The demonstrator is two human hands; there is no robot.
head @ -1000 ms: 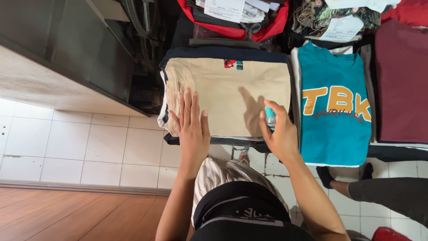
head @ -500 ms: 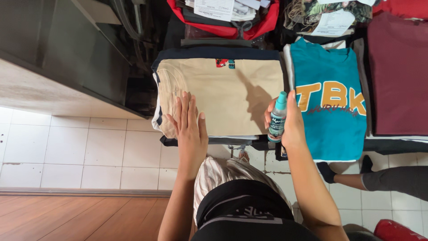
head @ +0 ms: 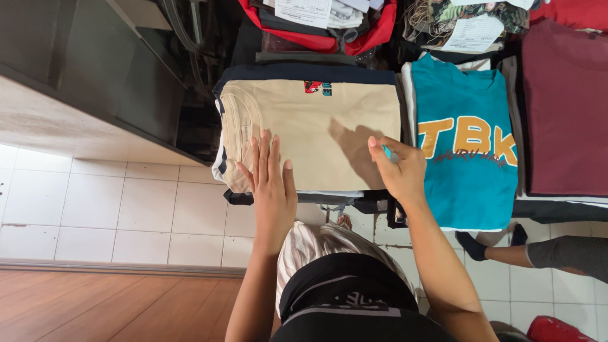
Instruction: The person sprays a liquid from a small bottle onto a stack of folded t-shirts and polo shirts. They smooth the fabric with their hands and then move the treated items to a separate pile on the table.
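**Hands on the beige shirt**

Since half a second ago, our right hand (head: 400, 172) has closed around the small teal bottle (head: 387, 152), now mostly hidden at the folded beige T-shirt's (head: 316, 130) right edge. Our left hand (head: 271, 183) lies flat, fingers spread, on that shirt's near left part. Right of it lies a teal printed T-shirt (head: 468, 139).

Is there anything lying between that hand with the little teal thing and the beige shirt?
Nothing visible. The right hand, closed around a small teal object, hangs at the beige shirt's right edge with bare cloth beside it. The left hand already rests flat on the shirt.
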